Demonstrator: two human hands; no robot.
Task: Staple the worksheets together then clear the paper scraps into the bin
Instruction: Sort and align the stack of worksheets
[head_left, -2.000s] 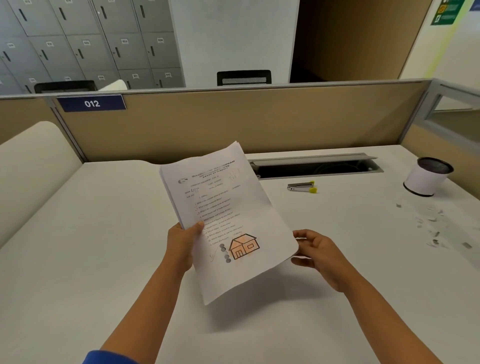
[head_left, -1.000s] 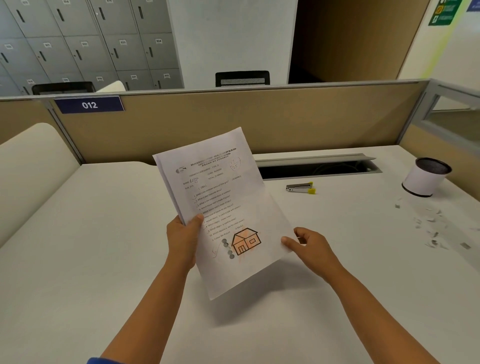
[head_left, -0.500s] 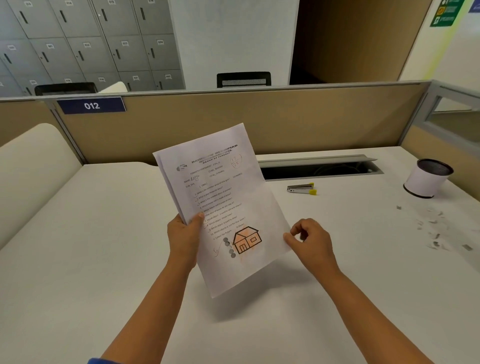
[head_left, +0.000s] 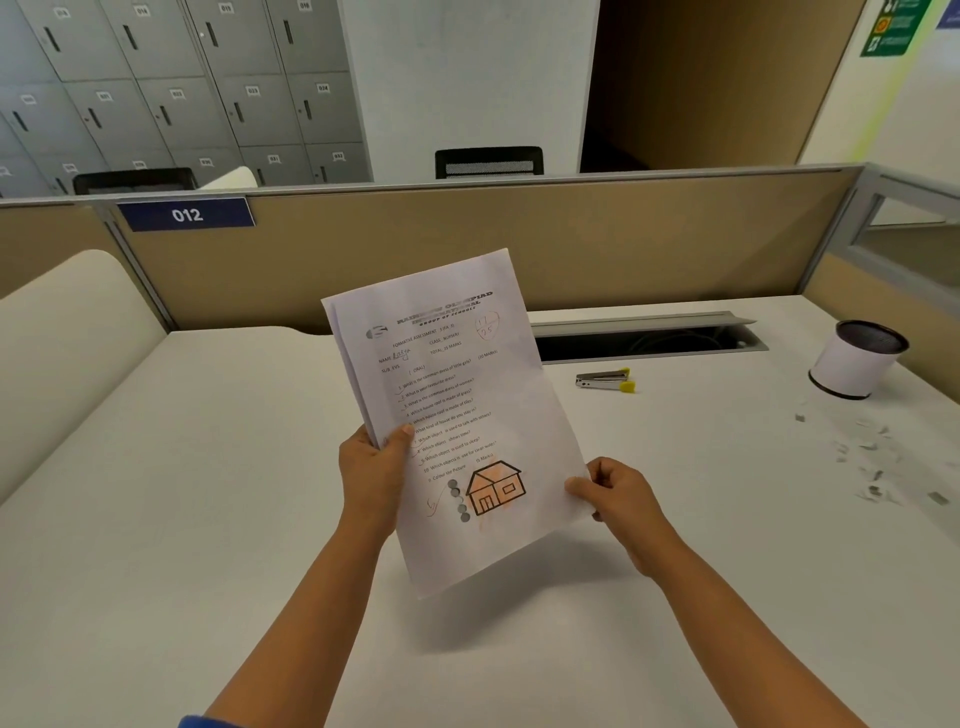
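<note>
A small stack of white worksheets (head_left: 457, 395), the top one printed with text and an orange house drawing, is held upright and tilted above the white desk (head_left: 208, 519). My left hand (head_left: 371, 467) grips its left edge, thumb on the front. My right hand (head_left: 618, 499) pinches the lower right edge. A silver stapler with yellow ends (head_left: 605, 380) lies on the desk beyond the sheets, to the right. Several paper scraps (head_left: 867, 462) are scattered at the far right. A white cylindrical bin with a dark rim (head_left: 854, 366) stands upright behind them.
A tan partition (head_left: 571, 244) with a blue "012" label (head_left: 187, 214) closes the desk's far side. A cable slot with a raised metal lid (head_left: 644, 338) runs along the back. A cream curved panel (head_left: 67, 332) bounds the left.
My right hand moved from open under the sheets' right side to pinching their lower right edge. The worksheets were raised slightly and stand a little more upright.
</note>
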